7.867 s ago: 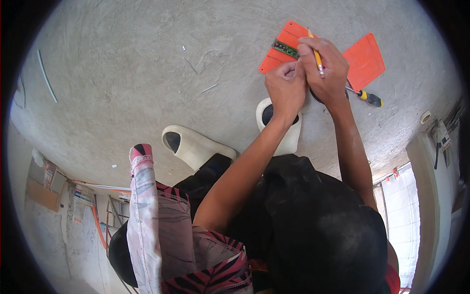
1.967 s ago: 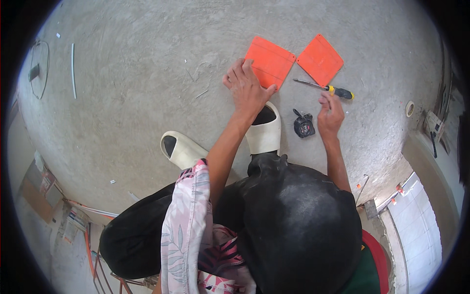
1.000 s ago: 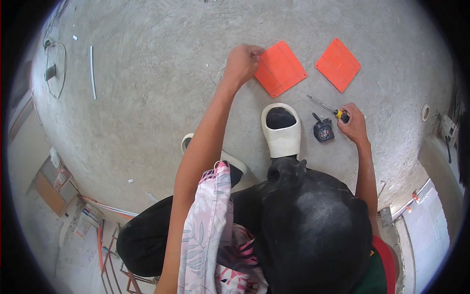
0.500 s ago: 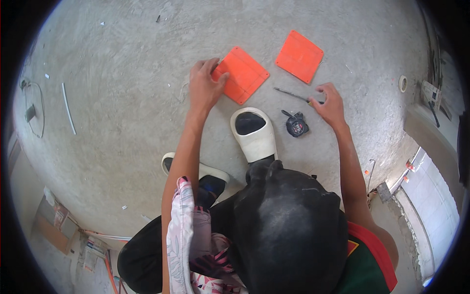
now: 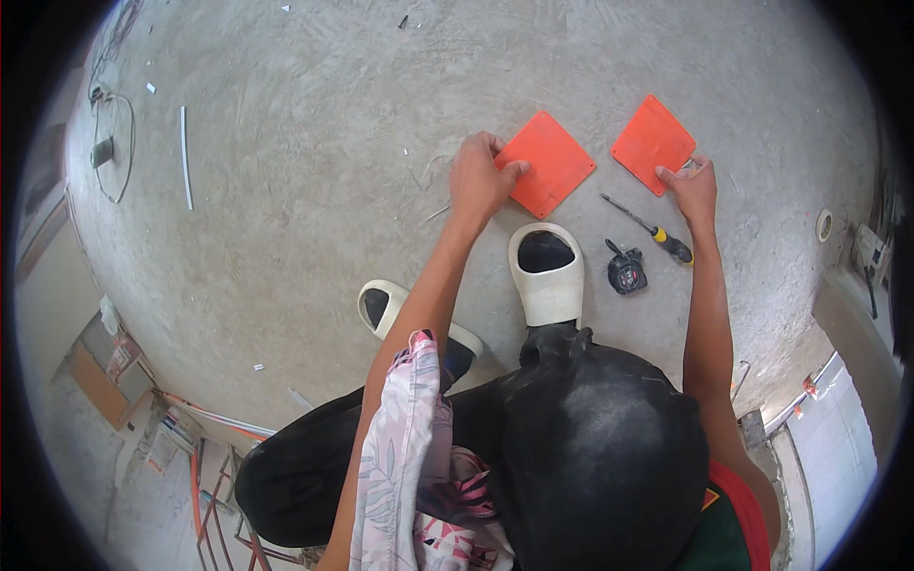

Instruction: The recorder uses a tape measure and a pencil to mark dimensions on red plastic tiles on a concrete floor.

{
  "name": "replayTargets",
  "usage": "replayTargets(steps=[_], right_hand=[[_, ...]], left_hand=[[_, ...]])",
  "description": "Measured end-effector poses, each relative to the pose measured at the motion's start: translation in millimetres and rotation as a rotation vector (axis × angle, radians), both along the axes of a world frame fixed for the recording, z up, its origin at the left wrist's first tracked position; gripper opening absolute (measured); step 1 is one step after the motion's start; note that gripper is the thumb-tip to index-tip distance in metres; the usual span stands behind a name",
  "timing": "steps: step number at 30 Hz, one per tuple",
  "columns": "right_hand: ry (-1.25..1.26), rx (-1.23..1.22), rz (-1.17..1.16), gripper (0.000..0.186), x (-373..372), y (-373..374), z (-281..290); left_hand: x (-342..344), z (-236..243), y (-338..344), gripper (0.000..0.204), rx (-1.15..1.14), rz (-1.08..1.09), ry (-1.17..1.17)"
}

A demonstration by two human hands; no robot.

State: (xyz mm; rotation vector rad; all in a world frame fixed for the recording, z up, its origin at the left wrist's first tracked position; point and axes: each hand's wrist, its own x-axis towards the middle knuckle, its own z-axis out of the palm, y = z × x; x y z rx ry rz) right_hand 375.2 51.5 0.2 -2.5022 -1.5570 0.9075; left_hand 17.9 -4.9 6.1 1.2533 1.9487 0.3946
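Two flat orange square plates with small corner holes are in front of me. My left hand [image 5: 484, 179] pinches the left corner of the left plate [image 5: 550, 164], thumb on top and fingers at its edge. The right plate [image 5: 653, 141] has its lower right edge between the thumb and fingers of my right hand [image 5: 695, 188]. Just below that hand, a screwdriver [image 5: 672, 245] with a yellow and black handle lies on the floor, its tip pointing up and left. A black tape measure [image 5: 626, 272] rests to the left of the handle.
My feet in cream slippers [image 5: 549, 290] stand close below the plates. On the grey concrete floor [image 5: 305, 190] lie a white strip [image 5: 186, 157], a cable with a grey box [image 5: 102, 152] and a tape roll [image 5: 824, 225]. Metal rods [image 5: 214, 509] stand lower left.
The view has shifted. My right hand has left the screwdriver handle, which now shows fully, and taken hold of the right orange plate. My left hand stays at the left plate.
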Motion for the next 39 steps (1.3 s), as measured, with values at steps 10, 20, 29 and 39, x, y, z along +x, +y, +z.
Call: replayTargets(steps=[10,20,29,39], right_hand=[[-0.176,0.122,0.269,0.09,-25.7,15.8,18.4],[0.301,0.085,0.305,0.042,4.6,53.8,18.9],[0.503,-0.116,0.488,0.025,-102.7,51.5,49.9],[0.33,-0.045,0.511,0.028,-53.3,116.2,8.9]], left_hand=[[-20.9,-5.8,29.4,0.025,0.192,0.374,-0.243],[-21.1,-12.9,28.7,0.027,0.182,0.242,-0.005],[-12.3,-1.8,11.9,0.016,0.284,0.359,-0.239],[-20.1,-12.3,8.8,0.032,0.383,0.143,0.134]])
